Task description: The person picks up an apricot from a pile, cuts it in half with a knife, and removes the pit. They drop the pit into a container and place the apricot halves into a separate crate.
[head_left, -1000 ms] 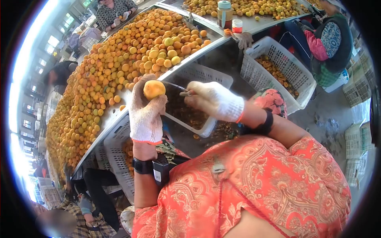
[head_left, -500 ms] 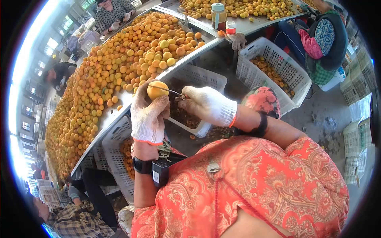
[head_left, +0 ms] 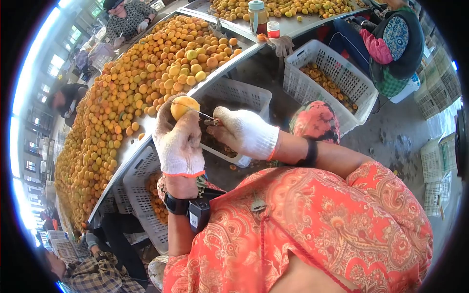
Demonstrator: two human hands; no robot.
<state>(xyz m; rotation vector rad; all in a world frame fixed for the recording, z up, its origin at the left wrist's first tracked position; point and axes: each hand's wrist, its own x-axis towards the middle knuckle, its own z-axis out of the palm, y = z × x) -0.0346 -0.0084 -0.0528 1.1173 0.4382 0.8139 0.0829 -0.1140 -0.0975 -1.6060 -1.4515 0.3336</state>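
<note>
My left hand [head_left: 177, 144], in a white knitted glove with soiled fingers, is closed around a yellow-orange apricot [head_left: 181, 108]. In my right hand [head_left: 246, 133], gloved the same way, is a small thin knife [head_left: 206, 116], its handle mostly hidden by the fingers. The narrow blade lies against the apricot, and a dark line runs across the fruit's upper side. Both hands are raised in front of my body, over a grey plastic crate [head_left: 251, 90]. A large heap of apricots [head_left: 146, 78] covers the table just beyond my left hand.
Beside my left forearm stands a crate [head_left: 141, 178] with orange fruit pieces. Another crate [head_left: 328, 53] of halved fruit is at the right. A bottle [head_left: 257, 17], a red jar [head_left: 273, 30] and a glove [head_left: 282, 46] are by the table edge [head_left: 215, 75]. Other people sit around.
The knife blade's visible part has shifted from across the apricot's face to its right side, and the fruit has turned in my left hand. The whole view has shifted slightly.
</note>
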